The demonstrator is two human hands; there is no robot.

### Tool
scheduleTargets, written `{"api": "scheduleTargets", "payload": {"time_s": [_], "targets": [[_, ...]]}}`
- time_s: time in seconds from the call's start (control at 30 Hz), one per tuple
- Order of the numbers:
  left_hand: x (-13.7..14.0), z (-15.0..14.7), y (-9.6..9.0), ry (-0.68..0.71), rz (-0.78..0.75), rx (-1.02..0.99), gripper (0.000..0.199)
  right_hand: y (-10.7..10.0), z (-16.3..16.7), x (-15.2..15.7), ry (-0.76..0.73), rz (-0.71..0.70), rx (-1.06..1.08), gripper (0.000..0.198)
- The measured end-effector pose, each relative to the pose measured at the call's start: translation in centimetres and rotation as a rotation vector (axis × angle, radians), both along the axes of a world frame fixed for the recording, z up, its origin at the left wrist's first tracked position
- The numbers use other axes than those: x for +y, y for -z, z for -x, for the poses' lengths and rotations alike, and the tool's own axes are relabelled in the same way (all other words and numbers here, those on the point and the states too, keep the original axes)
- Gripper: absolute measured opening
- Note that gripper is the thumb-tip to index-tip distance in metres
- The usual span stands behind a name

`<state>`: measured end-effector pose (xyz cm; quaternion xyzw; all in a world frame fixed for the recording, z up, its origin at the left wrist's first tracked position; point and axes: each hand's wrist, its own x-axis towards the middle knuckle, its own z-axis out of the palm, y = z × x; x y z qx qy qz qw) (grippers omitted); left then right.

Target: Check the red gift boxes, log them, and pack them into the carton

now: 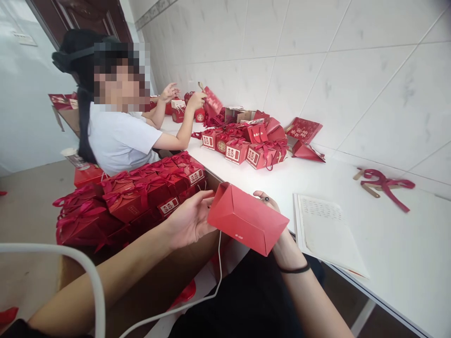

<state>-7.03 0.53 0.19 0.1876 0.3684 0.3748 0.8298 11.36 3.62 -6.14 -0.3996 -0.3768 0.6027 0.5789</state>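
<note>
A red paper gift box point(246, 216) is held between my two hands above my lap, tilted, with a folded panel and small white print facing me. My left hand point(193, 219) grips its left end, fingers behind and thumb near the lower corner. My right hand point(273, 211) holds the right end from behind, so most of those fingers are hidden by the box. To the left of my hands, finished red boxes with ribbon bows point(141, 192) are stacked in a brown carton point(141, 272).
On the white table point(398, 253) lie an open notebook point(329, 232), a loose dark red ribbon point(385, 185), and a cluster of red boxes point(236, 145) with flat red bags. A co-worker in a white shirt point(123, 136) sits at left, holding a red bag. A white cable point(219, 267) crosses near my lap.
</note>
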Motion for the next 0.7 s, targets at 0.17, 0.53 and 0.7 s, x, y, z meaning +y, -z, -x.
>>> {"api": "scheduleTargets", "payload": {"time_s": [0.17, 0.53, 0.7], "targets": [[0.1, 0.4, 0.7, 0.029, -0.008, -0.060, 0.026, -0.7, 0.0, -0.9, -0.021, 0.097, 0.092, 0.036], [0.6, 1.6, 1.9, 0.160, 0.034, 0.325, 0.052, 0.2, 0.3, -0.2, -0.021, 0.051, -0.099, 0.030], [1.5, 2.7, 4.2, 0.037, 0.119, 0.279, 0.025, -0.1, -0.4, -1.3, 0.054, -0.124, -0.327, 0.038]]}}
